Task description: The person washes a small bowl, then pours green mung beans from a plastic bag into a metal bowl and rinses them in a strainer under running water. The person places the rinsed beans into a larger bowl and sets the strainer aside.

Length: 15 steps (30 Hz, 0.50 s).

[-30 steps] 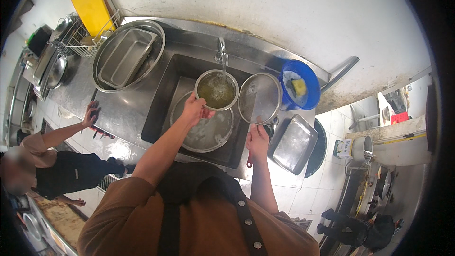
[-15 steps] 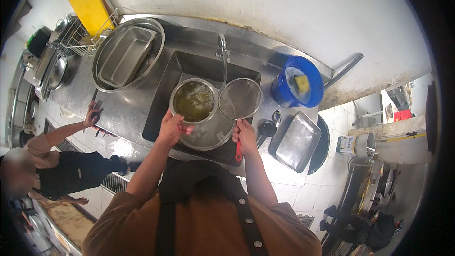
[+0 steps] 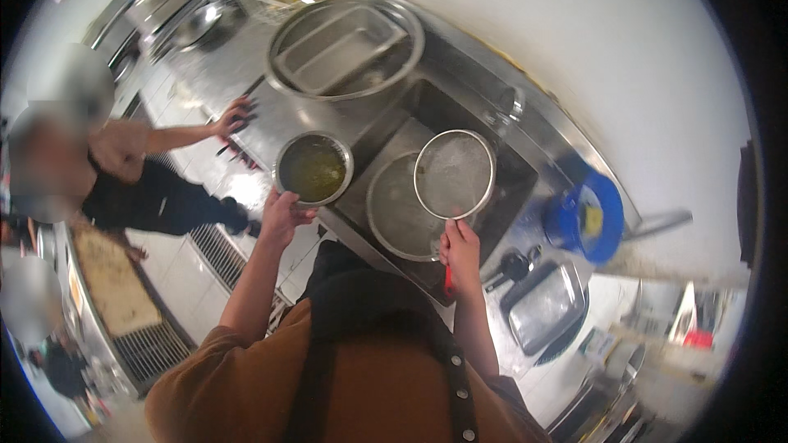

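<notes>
My left hand (image 3: 285, 220) grips the near rim of a round metal bowl (image 3: 349, 172) with greenish-yellow liquid in it. The bowl is held over the counter's front edge, left of the sink (image 3: 513, 184). In my right hand (image 3: 461, 256) is a round fine-mesh sieve (image 3: 454, 172), its red handle (image 3: 449, 281) showing below my fingers. The sieve hangs level above the sink, overlapping a large metal basin (image 3: 386, 234) that stands in it. Behind the sieve the faucet (image 3: 510, 105) is blurred, so I cannot tell if water runs.
A wide metal tub (image 3: 277, 53) with a rectangular pan (image 3: 328, 61) sits left of the sink. To the right are a blue bucket (image 3: 606, 234), a black ladle-like utensil (image 3: 513, 267) and a metal tray (image 3: 546, 308). A co-worker's hand (image 3: 235, 117) rests at the counter edge, close to my bowl.
The view has turned, shifting the scene. My left hand has carried the bowl leftward, out from over the sink. The sieve, still in my right hand, is now apart from the bowl.
</notes>
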### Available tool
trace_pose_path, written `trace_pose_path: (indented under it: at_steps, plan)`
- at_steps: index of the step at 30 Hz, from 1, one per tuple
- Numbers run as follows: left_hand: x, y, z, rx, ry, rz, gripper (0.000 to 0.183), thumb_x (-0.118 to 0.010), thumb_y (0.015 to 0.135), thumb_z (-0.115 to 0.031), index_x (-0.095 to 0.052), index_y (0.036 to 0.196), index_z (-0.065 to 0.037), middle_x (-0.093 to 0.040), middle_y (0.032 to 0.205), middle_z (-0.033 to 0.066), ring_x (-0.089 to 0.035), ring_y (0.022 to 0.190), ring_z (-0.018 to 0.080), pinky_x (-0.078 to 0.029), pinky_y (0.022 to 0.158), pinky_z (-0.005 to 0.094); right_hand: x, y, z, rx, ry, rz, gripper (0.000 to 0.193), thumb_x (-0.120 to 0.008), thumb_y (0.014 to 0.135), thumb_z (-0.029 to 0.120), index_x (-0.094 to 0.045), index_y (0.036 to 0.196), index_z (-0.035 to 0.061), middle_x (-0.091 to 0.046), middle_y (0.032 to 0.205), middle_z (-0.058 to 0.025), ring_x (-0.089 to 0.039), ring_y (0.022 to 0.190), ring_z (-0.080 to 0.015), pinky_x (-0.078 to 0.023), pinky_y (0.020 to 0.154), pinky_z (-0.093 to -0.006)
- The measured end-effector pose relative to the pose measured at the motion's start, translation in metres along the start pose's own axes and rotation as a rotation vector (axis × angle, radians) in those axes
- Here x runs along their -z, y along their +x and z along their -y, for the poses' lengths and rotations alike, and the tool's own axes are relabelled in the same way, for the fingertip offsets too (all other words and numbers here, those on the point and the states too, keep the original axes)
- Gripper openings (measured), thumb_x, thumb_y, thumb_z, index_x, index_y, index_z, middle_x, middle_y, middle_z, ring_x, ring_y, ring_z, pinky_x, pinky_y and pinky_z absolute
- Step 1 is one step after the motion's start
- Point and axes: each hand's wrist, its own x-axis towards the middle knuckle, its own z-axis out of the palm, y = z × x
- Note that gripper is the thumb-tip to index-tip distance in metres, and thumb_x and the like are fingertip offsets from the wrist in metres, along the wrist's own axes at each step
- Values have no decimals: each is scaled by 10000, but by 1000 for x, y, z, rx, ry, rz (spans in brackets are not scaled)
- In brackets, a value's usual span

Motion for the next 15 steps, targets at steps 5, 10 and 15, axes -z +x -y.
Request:
trace_pose_path:
  at_steps: [5,10,15]
  plan:
    - [20,-7,-2,-18,-70,45,516,-531,982,-117,-379,1475,-112,-723,957,171,-723,672,210,-615,627,355,-40,7,13,522,-644,176,257,-624,1068,251,-631,1295,130,-626,766,-60,-584,614,-178,-462,569,-358]
    - [48,8,7,6,-93,157,514,-593,1061,-261,-424,1519,-101,-716,1193,169,-761,922,254,-642,734,397,-123,2,47,1054,-1008,247,625,-640,1020,183,-459,1606,303,-612,779,-143,-646,688,-331,-535,677,-485]
    - [45,19,27,-69,-288,272,574,-519,1105,-419,-440,1550,-65,-643,1368,164,-691,1161,281,-599,943,456,-149,34,21,939,-1263,377,683,-645,971,146,-460,1602,328,-607,811,-164,-650,744,-403,-536,694,-509]
